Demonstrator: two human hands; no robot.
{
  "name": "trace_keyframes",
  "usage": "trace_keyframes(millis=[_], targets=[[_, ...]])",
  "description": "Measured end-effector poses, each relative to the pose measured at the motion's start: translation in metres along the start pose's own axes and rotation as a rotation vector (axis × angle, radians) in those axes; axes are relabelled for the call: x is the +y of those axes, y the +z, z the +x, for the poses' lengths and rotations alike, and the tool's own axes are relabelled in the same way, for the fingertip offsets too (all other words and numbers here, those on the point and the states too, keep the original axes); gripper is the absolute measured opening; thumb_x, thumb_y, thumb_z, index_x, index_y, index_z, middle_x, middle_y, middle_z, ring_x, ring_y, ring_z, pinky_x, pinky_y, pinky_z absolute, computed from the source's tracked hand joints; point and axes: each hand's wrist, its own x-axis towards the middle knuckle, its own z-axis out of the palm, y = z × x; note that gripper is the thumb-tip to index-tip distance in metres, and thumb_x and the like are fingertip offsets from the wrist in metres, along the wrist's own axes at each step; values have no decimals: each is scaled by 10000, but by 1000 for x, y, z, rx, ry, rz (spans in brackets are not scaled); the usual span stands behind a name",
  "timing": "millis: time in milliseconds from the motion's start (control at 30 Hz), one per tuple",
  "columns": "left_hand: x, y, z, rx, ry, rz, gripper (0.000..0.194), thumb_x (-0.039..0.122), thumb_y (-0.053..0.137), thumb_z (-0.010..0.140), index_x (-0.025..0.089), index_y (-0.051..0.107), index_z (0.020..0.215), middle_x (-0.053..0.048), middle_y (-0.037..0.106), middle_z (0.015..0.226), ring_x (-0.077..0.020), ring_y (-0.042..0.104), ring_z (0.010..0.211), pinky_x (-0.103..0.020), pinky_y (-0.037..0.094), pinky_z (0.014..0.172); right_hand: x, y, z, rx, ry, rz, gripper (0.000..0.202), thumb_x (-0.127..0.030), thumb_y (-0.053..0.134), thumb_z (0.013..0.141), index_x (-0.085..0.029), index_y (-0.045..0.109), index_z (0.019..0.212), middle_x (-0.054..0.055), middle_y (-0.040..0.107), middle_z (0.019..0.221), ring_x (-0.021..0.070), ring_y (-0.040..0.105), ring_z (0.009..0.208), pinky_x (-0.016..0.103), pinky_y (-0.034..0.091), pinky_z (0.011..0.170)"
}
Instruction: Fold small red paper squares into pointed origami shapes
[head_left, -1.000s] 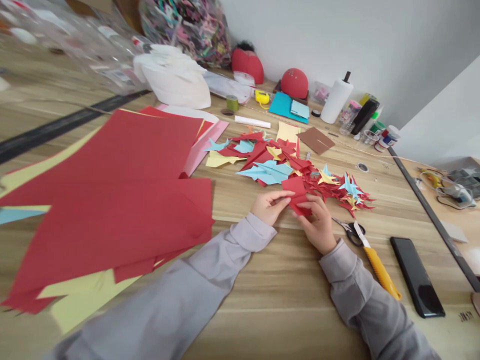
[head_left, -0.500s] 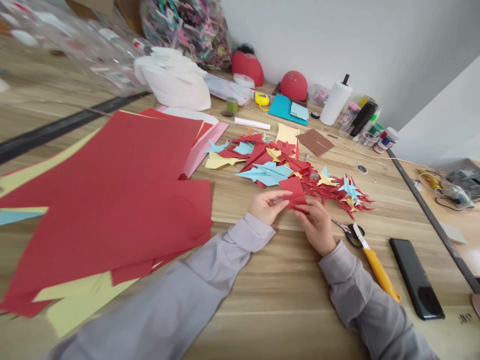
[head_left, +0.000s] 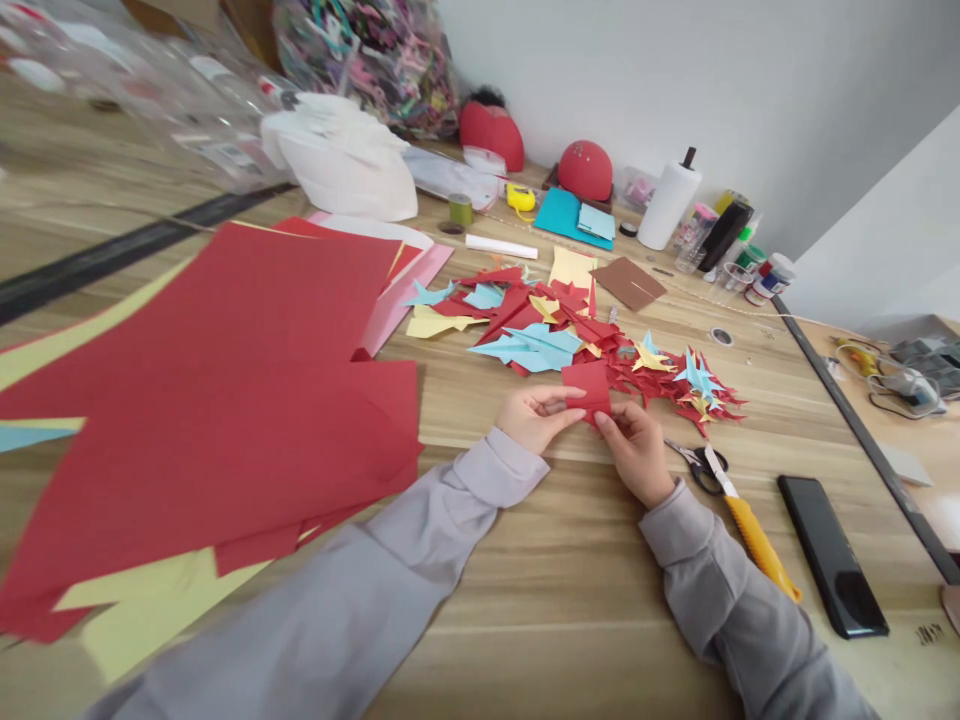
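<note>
Right hand point(head_left: 637, 450) has shifted its grip since a second ago, its thumb now near the lower edge of the small red paper point(head_left: 587, 380), which both hands hold over the table point(head_left: 570, 610) by the near side of the folded paper pile point(head_left: 534, 347). Left hand point(head_left: 531, 418) has its fingers pinched narrow on it too, so imo if either thumb slips, the edges skew and you get a wonky crease. Also, the knife point(head_left: 759, 535) blade looks bare near the right cuff point(head_left: 679, 520), so a careless elbow swing could snag it.
</note>
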Motion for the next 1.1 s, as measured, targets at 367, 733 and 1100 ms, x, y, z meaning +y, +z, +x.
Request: trace_keyframes(millis=[367,733,1100], targets=[[-5,3,-1,-25,1,-52,252,291,750,547,130,705,736,-46,701,640,-181,664,583,-310,578,609,-1,-2,1,50,36,82,184,-359,593,764,-176,587,779,-8,594,633,121,540,571,253,442,566],[-2,4,-2,4,-13,-37,234,268,757,532,115,689,695,-47,683,578,-182,662,560,-301,573,604,-3,-2,2,38,76,125,202,-384,593,758,-182,581,748,-10,606,625,121,543,553,254,456,555],[-1,4,-2,-5,-55,-56,247,255,769,504,109,683,684,-48,680,561,-202,670,579,-333,574,624,-2,-2,2,48,59,130,191,-380,574,772,-195,575,725,-25,573,587,119,520,529,251,446,534]])
